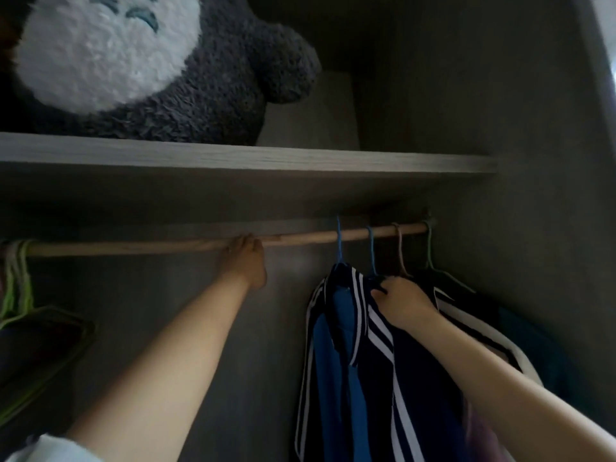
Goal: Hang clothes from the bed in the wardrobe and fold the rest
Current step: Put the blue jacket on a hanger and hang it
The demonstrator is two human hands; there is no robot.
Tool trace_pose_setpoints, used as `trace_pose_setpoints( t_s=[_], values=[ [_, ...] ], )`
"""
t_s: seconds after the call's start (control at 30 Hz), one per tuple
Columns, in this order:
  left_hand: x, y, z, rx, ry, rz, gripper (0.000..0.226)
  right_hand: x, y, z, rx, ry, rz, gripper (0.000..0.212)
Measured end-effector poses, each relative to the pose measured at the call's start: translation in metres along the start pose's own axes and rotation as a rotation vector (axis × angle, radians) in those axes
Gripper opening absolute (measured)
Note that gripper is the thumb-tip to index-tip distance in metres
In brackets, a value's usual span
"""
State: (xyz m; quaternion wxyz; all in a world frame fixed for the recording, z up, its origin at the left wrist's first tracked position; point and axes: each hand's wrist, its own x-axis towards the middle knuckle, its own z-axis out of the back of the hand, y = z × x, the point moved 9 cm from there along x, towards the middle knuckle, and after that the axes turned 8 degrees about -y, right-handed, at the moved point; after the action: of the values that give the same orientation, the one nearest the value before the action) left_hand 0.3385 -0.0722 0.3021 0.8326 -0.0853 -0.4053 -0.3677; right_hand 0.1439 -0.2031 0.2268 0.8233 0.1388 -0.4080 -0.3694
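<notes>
Inside the wardrobe a wooden rail [306,236] runs from left to right under a shelf. My left hand [245,261] grips the rail near its middle. A navy and blue jacket with white stripes [353,361] hangs on a blue hanger [339,241] right of centre. My right hand [401,303] pinches the navy collar of a second dark garment that hangs on another blue hanger [370,248]. Further right hang a pink hanger [400,248] and a dark garment with white trim [473,325] on a pale green hanger [430,245].
Several green and white hangers [16,278] cluster at the rail's left end, with a dark garment [36,348] on them. A big grey and white plush toy [143,61] sits on the shelf [333,160] above. The wardrobe's right wall [533,161] stands close to the hanging clothes.
</notes>
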Motion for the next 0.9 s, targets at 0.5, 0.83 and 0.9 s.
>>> trace_pose_setpoints(
  t_s=[0.5, 0.83, 0.9],
  values=[
    [-0.009, 0.011, -0.02, -0.082, -0.022, -0.121, 0.083, -0.042, -0.016, -0.015, -0.44, -0.159, 0.093, 0.033],
    [-0.1, -0.005, -0.062, -0.171, 0.12, -0.157, 0.051, -0.083, 0.013, -0.017, -0.65, -0.373, 0.312, 0.05],
    [-0.117, -0.007, -0.068, -0.172, 0.155, -0.168, 0.046, -0.096, 0.022, -0.021, -0.563, -0.443, 0.427, 0.048]
  ],
)
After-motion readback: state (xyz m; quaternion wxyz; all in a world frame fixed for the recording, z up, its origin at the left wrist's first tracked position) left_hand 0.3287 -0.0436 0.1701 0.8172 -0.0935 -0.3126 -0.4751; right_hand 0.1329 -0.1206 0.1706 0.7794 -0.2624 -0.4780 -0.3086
